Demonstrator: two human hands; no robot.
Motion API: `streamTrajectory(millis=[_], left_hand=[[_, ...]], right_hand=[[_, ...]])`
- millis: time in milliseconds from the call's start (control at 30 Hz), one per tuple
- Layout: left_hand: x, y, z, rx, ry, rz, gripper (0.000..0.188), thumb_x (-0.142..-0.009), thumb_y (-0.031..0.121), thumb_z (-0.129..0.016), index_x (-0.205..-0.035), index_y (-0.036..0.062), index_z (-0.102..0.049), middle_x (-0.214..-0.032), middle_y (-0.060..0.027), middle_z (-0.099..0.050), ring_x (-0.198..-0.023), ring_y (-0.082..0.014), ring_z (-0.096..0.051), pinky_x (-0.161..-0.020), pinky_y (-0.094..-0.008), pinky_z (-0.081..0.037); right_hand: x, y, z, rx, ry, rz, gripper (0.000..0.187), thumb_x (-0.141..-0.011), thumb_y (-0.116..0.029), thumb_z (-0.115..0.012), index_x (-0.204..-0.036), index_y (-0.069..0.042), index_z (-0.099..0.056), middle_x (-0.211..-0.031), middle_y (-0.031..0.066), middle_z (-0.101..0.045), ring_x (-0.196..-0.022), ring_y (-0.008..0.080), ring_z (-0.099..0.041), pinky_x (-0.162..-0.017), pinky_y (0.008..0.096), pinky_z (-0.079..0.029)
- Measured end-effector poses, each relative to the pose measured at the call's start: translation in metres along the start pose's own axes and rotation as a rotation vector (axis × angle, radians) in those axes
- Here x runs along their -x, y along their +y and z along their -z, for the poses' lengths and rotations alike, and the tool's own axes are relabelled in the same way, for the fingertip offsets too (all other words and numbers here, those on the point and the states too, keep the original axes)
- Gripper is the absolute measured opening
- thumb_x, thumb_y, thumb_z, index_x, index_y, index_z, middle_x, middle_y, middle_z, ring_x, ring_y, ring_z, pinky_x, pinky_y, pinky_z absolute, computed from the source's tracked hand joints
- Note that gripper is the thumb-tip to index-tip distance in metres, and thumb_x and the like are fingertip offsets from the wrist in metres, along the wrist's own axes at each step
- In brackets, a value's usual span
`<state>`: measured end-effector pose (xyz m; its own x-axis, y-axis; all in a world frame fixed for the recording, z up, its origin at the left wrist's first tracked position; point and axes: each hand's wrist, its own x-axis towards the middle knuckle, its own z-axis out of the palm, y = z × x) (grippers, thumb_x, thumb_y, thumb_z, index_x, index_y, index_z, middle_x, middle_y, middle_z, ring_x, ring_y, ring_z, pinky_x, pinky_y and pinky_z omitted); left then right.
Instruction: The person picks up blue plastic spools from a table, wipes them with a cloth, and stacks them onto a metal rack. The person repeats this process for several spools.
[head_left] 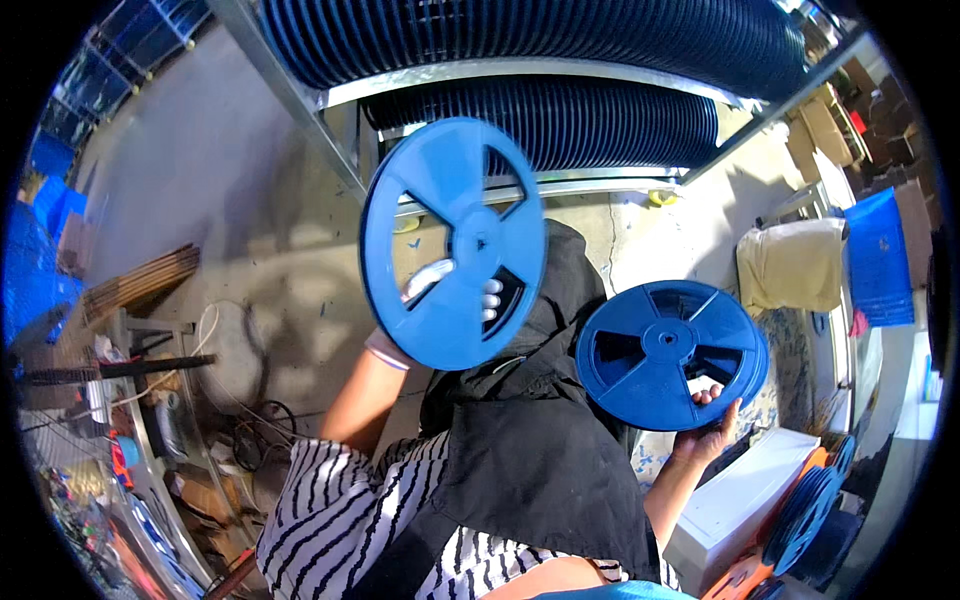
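My left hand (pixel 429 279), in a white glove, holds up a large light-blue plastic reel (pixel 455 330) by its hub side. The thumb and fingertips show through the reel's cut-out openings; the rest of the hand is behind it. To the right and lower, my bare right hand (pixel 712 430) grips a darker blue reel (pixel 665 385) at its near right edge, with fingers through an opening. A doubled rim shows there, and I cannot tell if it is more than one reel. The two reels are apart, both held in front of my black apron (pixel 540 470).
Ahead stands a metal rack (pixel 560 70) with long rows of dark blue reels (pixel 540 35). At right are a white box (pixel 745 490), several blue reels (pixel 805 510) and a beige cloth-covered thing (pixel 790 265). Cables and a metal frame (pixel 175 400) are at left.
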<state>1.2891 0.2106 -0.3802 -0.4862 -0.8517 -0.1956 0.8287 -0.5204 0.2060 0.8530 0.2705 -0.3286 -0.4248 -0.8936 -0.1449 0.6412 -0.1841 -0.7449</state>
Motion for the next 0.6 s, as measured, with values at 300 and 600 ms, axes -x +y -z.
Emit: streamTrajectory(millis=[300, 600], left_hand=[[-0.012, 0.059, 0.057, -0.072, 0.418, -0.359, 0.034, -0.091, 0.034, -0.055, -0.107, 0.0053, -0.062, -0.078, -0.0059, -0.062, -0.066, -0.0163, -0.061, -0.06, -0.029, -0.054], [-0.133, 0.195, 0.219, -0.399, 0.507, -0.559, 0.018, -0.081, 0.025, -0.068, -0.092, 0.0129, -0.062, -0.075, -0.0031, -0.063, -0.065, -0.0166, -0.061, -0.057, -0.0297, -0.05]], right_hand=[[-0.006, -0.004, -0.006, 0.107, 0.202, -0.017, 0.033, -0.092, -0.03, -0.054, -0.099, 0.002, -0.05, -0.086, 0.0104, -0.056, -0.073, 0.022, -0.054, -0.072, 0.0355, -0.047], [-0.001, 0.0, -0.008, 0.151, 0.193, -0.035, 0.03, -0.092, -0.029, -0.053, -0.1, 0.0, -0.046, -0.086, 0.0105, -0.055, -0.074, 0.0218, -0.054, -0.073, 0.0344, -0.047]])
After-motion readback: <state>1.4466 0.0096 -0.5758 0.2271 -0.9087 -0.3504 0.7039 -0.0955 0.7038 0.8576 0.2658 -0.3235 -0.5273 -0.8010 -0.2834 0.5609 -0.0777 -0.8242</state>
